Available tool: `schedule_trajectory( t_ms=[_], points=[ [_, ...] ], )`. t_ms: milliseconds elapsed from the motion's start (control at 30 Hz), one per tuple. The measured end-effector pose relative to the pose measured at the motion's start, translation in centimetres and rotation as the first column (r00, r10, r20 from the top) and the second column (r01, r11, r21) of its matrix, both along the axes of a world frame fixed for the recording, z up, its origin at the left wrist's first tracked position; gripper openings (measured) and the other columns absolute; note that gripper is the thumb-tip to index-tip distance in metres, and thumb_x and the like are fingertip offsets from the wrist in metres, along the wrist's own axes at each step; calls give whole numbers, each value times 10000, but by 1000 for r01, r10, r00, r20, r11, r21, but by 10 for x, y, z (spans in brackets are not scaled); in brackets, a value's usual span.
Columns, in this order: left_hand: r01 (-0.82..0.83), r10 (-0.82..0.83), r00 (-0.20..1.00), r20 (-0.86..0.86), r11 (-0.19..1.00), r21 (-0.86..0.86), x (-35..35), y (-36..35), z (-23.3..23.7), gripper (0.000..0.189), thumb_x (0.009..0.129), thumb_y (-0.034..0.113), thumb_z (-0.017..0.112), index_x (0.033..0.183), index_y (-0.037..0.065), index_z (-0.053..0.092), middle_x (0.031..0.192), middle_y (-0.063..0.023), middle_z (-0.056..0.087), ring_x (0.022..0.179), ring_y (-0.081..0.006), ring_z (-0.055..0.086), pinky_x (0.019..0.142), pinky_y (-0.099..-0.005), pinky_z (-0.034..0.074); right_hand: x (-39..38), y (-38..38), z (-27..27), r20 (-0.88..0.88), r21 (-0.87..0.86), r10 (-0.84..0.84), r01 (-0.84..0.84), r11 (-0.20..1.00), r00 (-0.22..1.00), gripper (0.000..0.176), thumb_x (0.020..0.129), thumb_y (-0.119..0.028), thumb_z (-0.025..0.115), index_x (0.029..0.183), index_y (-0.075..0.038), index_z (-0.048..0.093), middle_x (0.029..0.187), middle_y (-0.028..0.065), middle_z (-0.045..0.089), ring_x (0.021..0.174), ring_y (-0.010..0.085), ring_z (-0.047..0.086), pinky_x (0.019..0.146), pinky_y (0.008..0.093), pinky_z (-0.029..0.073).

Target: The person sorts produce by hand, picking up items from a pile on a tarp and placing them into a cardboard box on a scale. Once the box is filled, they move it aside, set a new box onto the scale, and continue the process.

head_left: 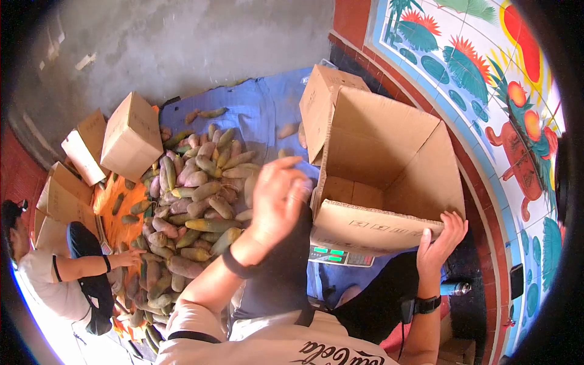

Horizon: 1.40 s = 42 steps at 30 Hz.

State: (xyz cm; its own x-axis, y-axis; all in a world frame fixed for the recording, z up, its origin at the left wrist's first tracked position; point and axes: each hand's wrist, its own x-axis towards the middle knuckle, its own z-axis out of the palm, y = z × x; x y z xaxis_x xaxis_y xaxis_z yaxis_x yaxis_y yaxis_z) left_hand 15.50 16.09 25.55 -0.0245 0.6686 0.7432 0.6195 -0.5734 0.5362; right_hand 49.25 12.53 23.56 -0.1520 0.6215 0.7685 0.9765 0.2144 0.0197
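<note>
1. Cardboard box (389, 158): large, empty and open; it stands on a scale (339, 255) just in front of the person, between the pile and the wall; the mouth faces up and towards the camera, with the box leaning slightly; its long axis runs from lower left to upper right in the view; the near flap (365, 228) is folded outwards towards the person, and a far flap stands up at the upper left.
2. Right hand (443, 238): arm raised from lower right, watch on the wrist; fingers hooked over the right end of the near flap, thumb beneath, clamped on the cardboard.
3. Left hand (277, 198): forearm raised from lower left, dark band on the wrist; hand slack with fingers loosely curled, holding nothing; the fingertips lie just beside the box's left corner, but contact cannot be told; it is well apart from the right hand.
4. Pile of produce (194, 207): long green and purplish pieces heaped on a blue tarp (255, 109), left of the box.
5. Another person's hand (131, 258): rests on the pile's left edge.
6. Smaller boxes (131, 137): closed, at the upper left.
7. Painted tile wall (486, 79): right of the box.
</note>
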Motion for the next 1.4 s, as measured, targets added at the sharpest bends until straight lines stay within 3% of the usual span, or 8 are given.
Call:
schedule_trajectory(
  t_ms=[333,533,567,600,700,833,1167,1400],
  points=[
    [-358,395,917,-51,764,-537,-148,-10,-153,203,839,173,513,858,-5,610,867,-192,608,842,-376,576,742,-409,461,3,7,-5,42,40,-5,3,999,999,402,879,-290,478,1157,-3,443,1156,169,460,1158,333,403,1062,535,181],
    [-381,353,907,-228,465,-799,-177,-38,-258,268,822,274,516,883,46,642,882,-213,626,874,-393,582,748,-441,464,3,8,-5,78,43,-16,13,999,997,385,895,-277,447,1168,-6,435,1177,162,457,1172,326,396,1068,524,183],
    [-404,200,914,-354,538,-740,-206,-40,-334,308,831,292,495,967,50,627,942,-226,617,914,-393,573,792,-446,456,3,8,-5,75,42,-19,16,999,997,393,881,-277,468,1160,-2,443,1172,162,461,1168,327,402,1068,531,180],
    [-399,198,916,-348,536,-744,-199,-41,-332,308,831,292,495,967,50,627,942,-226,617,914,-393,573,792,-446,456,3,8,-4,82,39,-19,16,999,996,393,881,-277,468,1160,-2,443,1172,162,461,1168,327,402,1068,531,180],
    [-403,168,911,-377,167,-900,-168,-47,-290,374,848,258,468,1144,40,532,1133,-232,557,1049,-371,527,884,-428,430,2,8,-4,77,31,-28,25,999,997,388,882,-273,463,1158,-2,444,1178,159,458,1174,330,398,1069,532,183],
    [-534,27,845,-534,28,-845,-163,-40,-322,383,832,189,478,1205,106,506,1275,-133,472,1196,-310,426,956,-407,395,4,7,-6,64,30,-58,56,998,996,386,885,-282,458,1158,-9,447,1176,159,464,1176,331,402,1068,534,188],
    [-590,-28,778,-627,309,-746,-161,-20,-363,419,815,144,516,1230,120,463,1329,-93,406,1241,-299,363,985,-489,329,13,6,-11,48,16,-77,77,997,996,458,917,-415,416,1157,-26,437,1160,158,471,1160,340,414,1055,553,200],
    [-657,-283,689,-667,147,-740,-156,-11,-350,339,849,143,507,1188,154,513,1270,-80,452,1217,-297,390,952,-488,362,10,5,-8,47,-6,-116,117,993,992,469,915,-429,415,1158,-28,425,1162,153,472,1160,338,412,1055,556,197]
  ],
)
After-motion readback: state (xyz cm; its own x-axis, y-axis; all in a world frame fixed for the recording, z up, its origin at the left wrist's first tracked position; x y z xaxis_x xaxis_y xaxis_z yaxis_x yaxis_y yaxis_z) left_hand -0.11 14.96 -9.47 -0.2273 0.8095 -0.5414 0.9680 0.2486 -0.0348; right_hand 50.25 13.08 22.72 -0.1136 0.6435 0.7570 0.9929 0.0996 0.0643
